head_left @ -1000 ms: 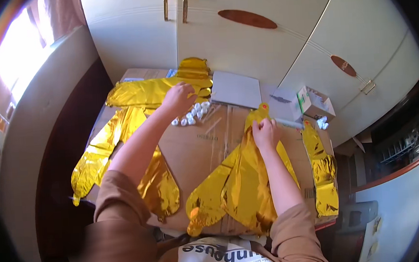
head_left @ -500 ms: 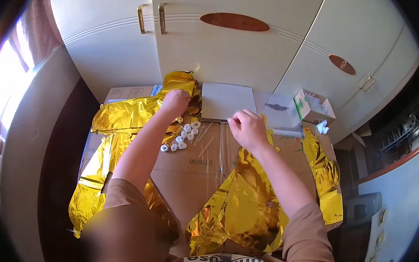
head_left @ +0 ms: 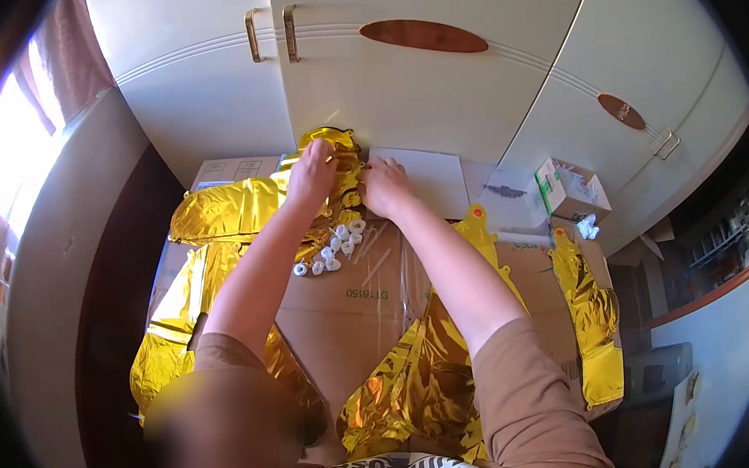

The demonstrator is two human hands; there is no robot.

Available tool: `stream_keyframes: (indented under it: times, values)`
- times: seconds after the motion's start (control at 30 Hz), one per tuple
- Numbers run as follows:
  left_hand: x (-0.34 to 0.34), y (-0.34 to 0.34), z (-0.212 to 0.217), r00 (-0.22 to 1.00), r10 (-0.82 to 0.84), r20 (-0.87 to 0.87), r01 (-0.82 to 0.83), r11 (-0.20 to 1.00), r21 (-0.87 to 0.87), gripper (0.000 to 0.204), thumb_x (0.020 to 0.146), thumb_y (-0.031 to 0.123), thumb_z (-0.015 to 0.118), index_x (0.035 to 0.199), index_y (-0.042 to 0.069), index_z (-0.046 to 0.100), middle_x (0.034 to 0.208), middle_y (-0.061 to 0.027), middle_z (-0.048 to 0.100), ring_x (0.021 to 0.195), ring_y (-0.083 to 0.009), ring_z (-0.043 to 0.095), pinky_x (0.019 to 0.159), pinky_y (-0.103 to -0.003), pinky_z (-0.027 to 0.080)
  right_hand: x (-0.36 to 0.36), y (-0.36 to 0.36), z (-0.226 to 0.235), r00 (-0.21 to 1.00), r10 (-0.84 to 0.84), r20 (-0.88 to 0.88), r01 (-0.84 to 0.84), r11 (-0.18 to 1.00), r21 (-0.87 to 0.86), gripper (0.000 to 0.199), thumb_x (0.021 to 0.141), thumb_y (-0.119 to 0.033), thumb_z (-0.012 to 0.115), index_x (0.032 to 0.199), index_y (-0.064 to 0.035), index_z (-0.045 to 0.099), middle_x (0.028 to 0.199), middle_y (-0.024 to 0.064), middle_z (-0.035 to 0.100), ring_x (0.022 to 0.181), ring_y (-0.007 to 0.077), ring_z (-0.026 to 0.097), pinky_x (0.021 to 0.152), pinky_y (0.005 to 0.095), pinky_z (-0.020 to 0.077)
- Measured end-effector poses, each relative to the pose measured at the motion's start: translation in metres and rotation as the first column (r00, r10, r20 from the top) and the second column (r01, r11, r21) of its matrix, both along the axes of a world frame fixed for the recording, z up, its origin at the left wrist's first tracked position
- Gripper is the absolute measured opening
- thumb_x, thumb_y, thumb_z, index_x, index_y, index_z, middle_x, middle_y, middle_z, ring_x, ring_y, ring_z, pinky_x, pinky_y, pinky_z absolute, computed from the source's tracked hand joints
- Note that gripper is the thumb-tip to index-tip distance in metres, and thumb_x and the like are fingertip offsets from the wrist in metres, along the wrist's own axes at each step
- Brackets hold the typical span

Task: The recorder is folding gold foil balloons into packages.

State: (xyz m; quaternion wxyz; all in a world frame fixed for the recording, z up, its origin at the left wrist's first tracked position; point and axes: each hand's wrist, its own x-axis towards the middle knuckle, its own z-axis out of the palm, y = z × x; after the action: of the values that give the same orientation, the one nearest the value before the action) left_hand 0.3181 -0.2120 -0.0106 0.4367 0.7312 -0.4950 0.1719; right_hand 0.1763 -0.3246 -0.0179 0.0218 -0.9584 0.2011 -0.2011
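Observation:
At the far end of the cardboard surface lies a pile of flat gold foil balloons point(head_left: 236, 206) with small tabs on their edges. My left hand point(head_left: 311, 176) is over the upper part of this pile, fingers curled on the foil. Against the pile's right edge is my right hand point(head_left: 386, 187), its fingers bent and pinching at the foil rim; the fingertips are partly hidden. Just nearer than the hands sit several small white ribbon rolls point(head_left: 333, 252) and a few thin clear sticks point(head_left: 376, 266).
More flat gold balloons lie at the left point(head_left: 170, 332), under my right arm point(head_left: 410, 395) and along the right edge point(head_left: 587, 324). A white flat box point(head_left: 431, 175) and an open small box point(head_left: 571, 189) stand at the back, before cream cabinets point(head_left: 434, 84).
My right hand has moved left and away from me to the balloon pile, beside my left hand. My left hand has shifted slightly on the foil.

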Motion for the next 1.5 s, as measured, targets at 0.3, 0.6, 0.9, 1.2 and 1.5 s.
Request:
stream_keyframes:
  times: [0.3, 0.6, 0.9, 1.2, 1.5]
  values:
    - [-0.007, 0.009, -0.014, 0.929, -0.270, 0.252, 0.147, 0.896, 0.418, 0.025, 0.085, 0.005, 0.061, 0.109, 0.009, 0.069, 0.119, -0.0181, 0.059, 0.104, -0.0362, 0.065, 0.090, -0.044, 0.055, 0.009, -0.007, 0.001, 0.996, -0.053, -0.070, 0.065, 0.980, 0.187, 0.024, 0.079, -0.012, 0.065, 0.100, -0.0117, 0.078, 0.126, 0.0116, 0.062, 0.117, 0.0346, 0.057, 0.101, 0.0462, 0.0480]
    - [0.003, -0.016, -0.020, 0.860, -0.309, 0.406, -0.064, 0.724, 0.687, 0.016, 0.085, 0.016, 0.064, 0.096, 0.009, 0.073, 0.101, -0.0159, 0.068, 0.097, -0.0353, 0.069, 0.083, -0.045, 0.057, 0.002, -0.005, -0.008, 0.993, -0.037, 0.116, 0.008, 0.970, 0.241, 0.030, 0.076, -0.012, 0.070, 0.106, -0.0111, 0.076, 0.121, 0.0106, 0.064, 0.113, 0.0348, 0.058, 0.099, 0.0461, 0.0493]
    - [-0.002, 0.002, 0.005, 0.913, 0.101, -0.396, 0.050, 0.934, 0.353, 0.031, 0.080, 0.028, 0.082, 0.091, -0.001, 0.075, 0.078, -0.0149, 0.072, 0.071, -0.0248, 0.068, 0.070, -0.038, 0.054, 0.000, 0.008, -0.008, 0.968, -0.052, 0.247, 0.024, 0.993, 0.116, 0.037, 0.081, -0.015, 0.070, 0.117, -0.0087, 0.070, 0.117, 0.0092, 0.066, 0.112, 0.0329, 0.060, 0.098, 0.0451, 0.0477]
    - [0.034, 0.025, 0.031, 0.628, -0.100, -0.771, 0.036, 0.994, -0.100, 0.015, 0.089, 0.015, 0.076, 0.089, 0.000, 0.072, 0.073, 0.0019, 0.062, 0.062, -0.0063, 0.052, 0.057, -0.025, 0.043, 0.019, 0.022, 0.003, 0.942, 0.079, -0.327, -0.060, 0.996, 0.068, 0.043, 0.098, -0.044, 0.053, 0.118, -0.0110, 0.072, 0.115, 0.0123, 0.069, 0.121, 0.0323, 0.058, 0.109, 0.0532, 0.0345]
    - [0.176, 0.203, 0.198, 0.909, 0.095, -0.405, -0.283, 0.855, -0.435, 0.023, 0.091, 0.015, 0.071, 0.107, -0.001, 0.072, 0.095, -0.0053, 0.071, 0.081, -0.0125, 0.064, 0.072, -0.026, 0.053, 0.022, 0.054, 0.039, 0.893, 0.012, -0.450, 0.041, 0.993, 0.109, 0.073, 0.093, -0.062, 0.057, 0.148, -0.0150, 0.051, 0.151, 0.0155, 0.050, 0.140, 0.0358, 0.046, 0.118, 0.0545, 0.0297]
